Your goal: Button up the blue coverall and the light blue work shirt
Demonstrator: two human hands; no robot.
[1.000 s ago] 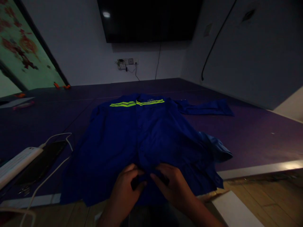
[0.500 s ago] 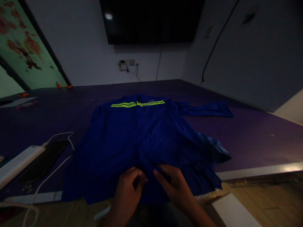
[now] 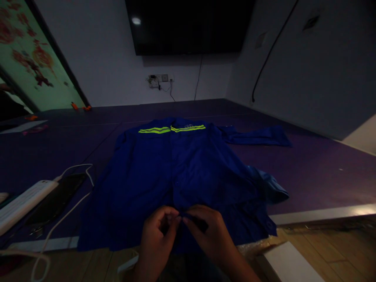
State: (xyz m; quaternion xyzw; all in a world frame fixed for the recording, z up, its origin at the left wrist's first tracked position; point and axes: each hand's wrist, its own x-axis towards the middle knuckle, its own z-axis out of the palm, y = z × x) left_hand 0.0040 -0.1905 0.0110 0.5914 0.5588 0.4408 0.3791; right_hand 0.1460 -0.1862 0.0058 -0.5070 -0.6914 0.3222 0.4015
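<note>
A blue work shirt (image 3: pixel 147 168) with yellow-green reflective stripes across the chest lies spread, front up, on a purple surface. Its collar points away from me and its hem hangs at the near edge. My left hand (image 3: pixel 160 235) pinches the front placket low down, thumb against fingers. Right beside it, my right hand (image 3: pixel 207 229) pinches the same placket, the fingertips of both hands nearly touching. Whatever button or hole lies between the fingers is hidden. One sleeve (image 3: pixel 258 136) stretches out to the right; a lighter blue cuff (image 3: pixel 268 186) lies nearer.
At left are a white power strip (image 3: pixel 28 201), a black phone (image 3: pixel 55 199) and a white cable (image 3: pixel 63 215). A white box (image 3: pixel 290 262) stands below the edge at right. A television (image 3: pixel 190 27) hangs on the far wall. At far left a dark figure (image 3: pixel 11 103) shows.
My right hand has moved left to meet the left hand at the placket, and its fingers have closed on the cloth. A dark figure has appeared at far left.
</note>
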